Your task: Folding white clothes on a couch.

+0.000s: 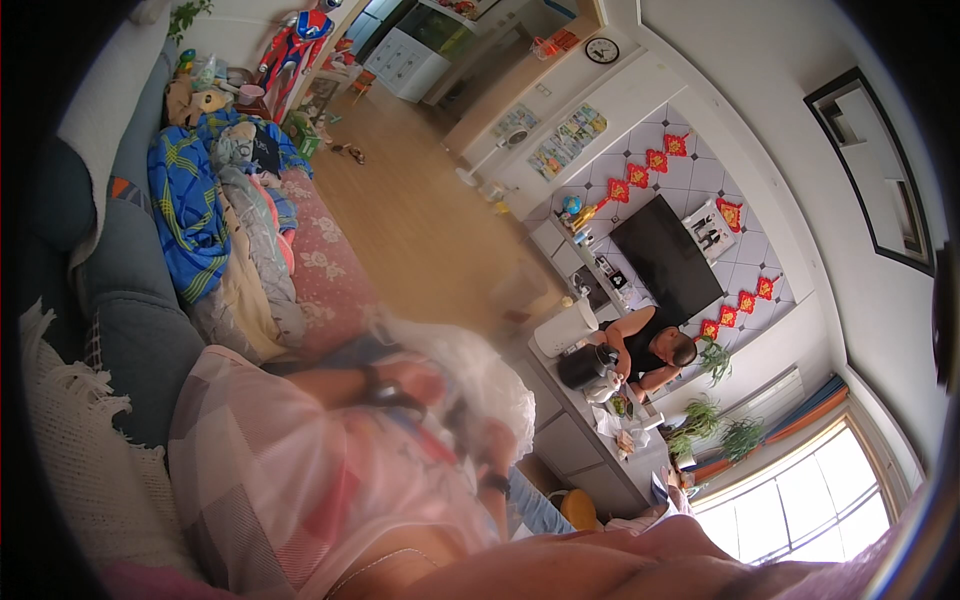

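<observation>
A crumpled, whitish see-through plastic bag (505, 378) spreads out in front of my lap, smeared by motion. My left hand (408, 382), with a dark band on its wrist, is closed at the bag's near left edge. On the bag's lower right side is my right hand (492, 442), also with a black wristband, its fingers curled against the plastic. Both hands are blurred. Between them is a dark, blurred patch whose kind I cannot make out. Below the hands, my pale pink checked clothing (290, 460) covers my lap.
To the left runs a grey-blue sofa (140, 300) with a fringed cream throw (100, 460). A blue plaid blanket (185, 215) and other bedding are heaped on it. At right, a person in black (650, 345) leans on a cabinet, beside a dark pot-like appliance (585, 368).
</observation>
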The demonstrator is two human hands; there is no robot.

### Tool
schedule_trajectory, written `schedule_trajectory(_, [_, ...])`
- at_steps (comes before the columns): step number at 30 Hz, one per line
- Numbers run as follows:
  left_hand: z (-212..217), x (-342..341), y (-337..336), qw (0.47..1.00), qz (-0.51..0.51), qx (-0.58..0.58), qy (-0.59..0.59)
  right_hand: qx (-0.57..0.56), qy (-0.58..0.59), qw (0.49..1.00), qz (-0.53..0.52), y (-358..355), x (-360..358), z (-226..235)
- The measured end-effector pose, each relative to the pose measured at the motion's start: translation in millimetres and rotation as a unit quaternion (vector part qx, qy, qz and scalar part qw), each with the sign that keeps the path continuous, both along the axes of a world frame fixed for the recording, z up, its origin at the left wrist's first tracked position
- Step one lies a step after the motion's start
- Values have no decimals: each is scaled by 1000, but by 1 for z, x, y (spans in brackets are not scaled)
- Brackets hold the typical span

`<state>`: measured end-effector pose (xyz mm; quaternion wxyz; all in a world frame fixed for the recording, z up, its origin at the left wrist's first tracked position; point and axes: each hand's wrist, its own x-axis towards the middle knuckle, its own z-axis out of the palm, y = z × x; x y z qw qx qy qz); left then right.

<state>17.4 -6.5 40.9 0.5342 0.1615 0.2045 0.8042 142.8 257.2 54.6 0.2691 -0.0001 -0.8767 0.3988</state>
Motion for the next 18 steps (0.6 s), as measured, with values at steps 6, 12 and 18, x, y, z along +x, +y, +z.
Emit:
schedule_trajectory(6, [-2,-4,-1,994,-93,53,-20,65,10,998,7,2,0,-3])
schedule_trajectory(12, [5,-2,-2,992,-106,71,-8,8,30,999,24,1,0,-3])
schedule_trajectory(18, [3,0,-5,994,-87,58,-10,29,22,999,32,1,-1,-5])
